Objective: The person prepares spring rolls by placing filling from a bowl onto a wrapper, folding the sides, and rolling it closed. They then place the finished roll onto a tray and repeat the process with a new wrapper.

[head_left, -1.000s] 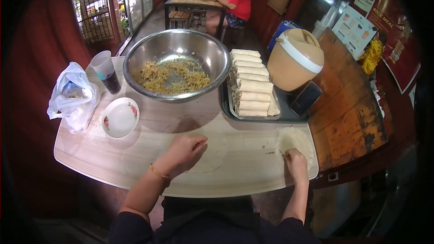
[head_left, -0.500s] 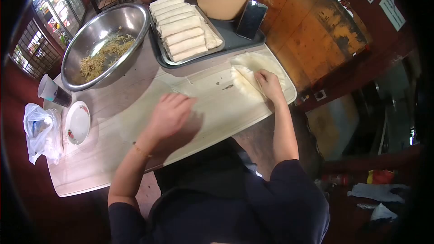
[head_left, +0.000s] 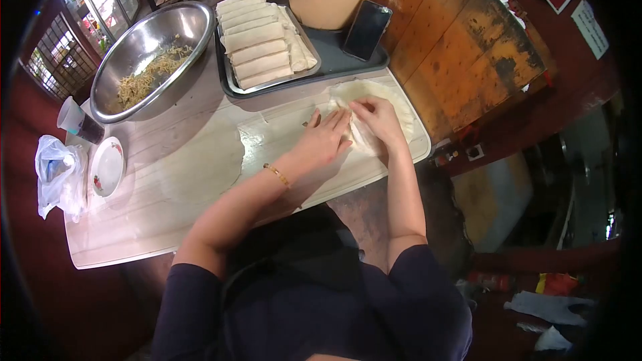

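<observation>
Wrapper point(head_left: 363, 138) is being pinched by the right hand point(head_left: 380, 120); the left hand point(head_left: 324, 139), unclenched, is resting at the wrapper's 9 o'clock.

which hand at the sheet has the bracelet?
The left hand: a yellowish bracelet circles its wrist. The right hand, also at the pale sheet, has a bare wrist.

the rolls point(head_left: 257, 40) lie right of the bowl point(head_left: 136, 50), left of the phone point(head_left: 366, 30).
</observation>
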### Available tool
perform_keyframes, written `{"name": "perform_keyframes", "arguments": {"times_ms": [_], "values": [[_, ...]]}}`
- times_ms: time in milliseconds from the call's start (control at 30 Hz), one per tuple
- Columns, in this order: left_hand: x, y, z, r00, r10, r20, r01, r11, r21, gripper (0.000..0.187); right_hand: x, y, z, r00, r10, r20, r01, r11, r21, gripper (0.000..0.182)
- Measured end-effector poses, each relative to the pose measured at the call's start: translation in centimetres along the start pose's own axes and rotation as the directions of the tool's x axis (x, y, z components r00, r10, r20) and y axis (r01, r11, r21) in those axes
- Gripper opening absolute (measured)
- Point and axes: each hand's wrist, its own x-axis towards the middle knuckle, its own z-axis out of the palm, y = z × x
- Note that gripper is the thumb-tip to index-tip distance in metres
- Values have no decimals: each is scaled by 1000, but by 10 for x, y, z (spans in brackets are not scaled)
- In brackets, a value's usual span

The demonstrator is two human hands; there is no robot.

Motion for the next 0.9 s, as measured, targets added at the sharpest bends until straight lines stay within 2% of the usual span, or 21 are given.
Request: {"name": "perform_keyframes", "arguments": {"times_ms": [67, 100, 167, 267, 400, 500, 567, 600, 667, 700, 767, 833, 867, 900], "values": [[2, 4, -3, 1000, -4, 15, 4, 1000, 16, 62, 18, 0, 2, 999, -39, 35, 43, 993, -114, 27], [3, 5, -5, 1000, -2, 24, 2, 1000, 25, 62, 25, 1, 1, 999, -40, 35, 43, 994, -104, 27], [6, 6, -7, 999, -11, 35, 10, 999, 37, 61, 33, 5, 1, 994, 21, 106, -5, 989, -150, 25], [8, 11, -11, 1000, -19, 15, 18, 999, 40, 60, 37, 8, -2, 984, 71, 165, -56, 994, -99, 20], [10, 11, -8, 999, -5, -49, 6, 999, 35, 56, 36, 18, -1, 973, 51, 224, -28, 994, -104, 17], [9, 7, -5, 1000, -11, 25, 8, 994, 112, 51, 34, 25, 0, 982, 46, 185, -21, 991, -135, 16], [6, 2, 1, 1000, 6, 20, -9, 991, 132, 48, 33, 26, -2, 999, -20, 48, 31, 974, -224, 17], [5, 2, -1, 1000, 16, 16, -18, 988, 151, 45, 30, 23, -5, 999, -22, 44, 31, 974, -225, 17], [5, 3, -4, 999, 15, 33, -20, 989, 146, 42, 25, 18, -14, 997, 3, -75, -11, 994, -108, 18], [4, 4, -7, 999, 12, 51, -19, 990, 141, 40, 26, 19, -17, 997, 3, -76, -11, 994, -107, 18], [8, 5, -8, 999, 11, 36, -16, 992, 124, 38, 25, 21, -21, 997, 61, -42, -60, 998, 17, 19], [9, 12, -7, 1000, -7, 14, 5, 993, 114, 37, 18, 19, -19, 996, 79, -39, -78, 997, 24, 20], [10, 15, -6, 996, 74, 40, -79, 987, 138, 37, 19, 15, -15, 996, 85, -34, -84, 996, 34, 21], [14, 14, -7, 987, 150, 61, -158, 971, 177, 38, 22, 23, -10, 995, -33, -92, 31, 999, -30, 22]]}}
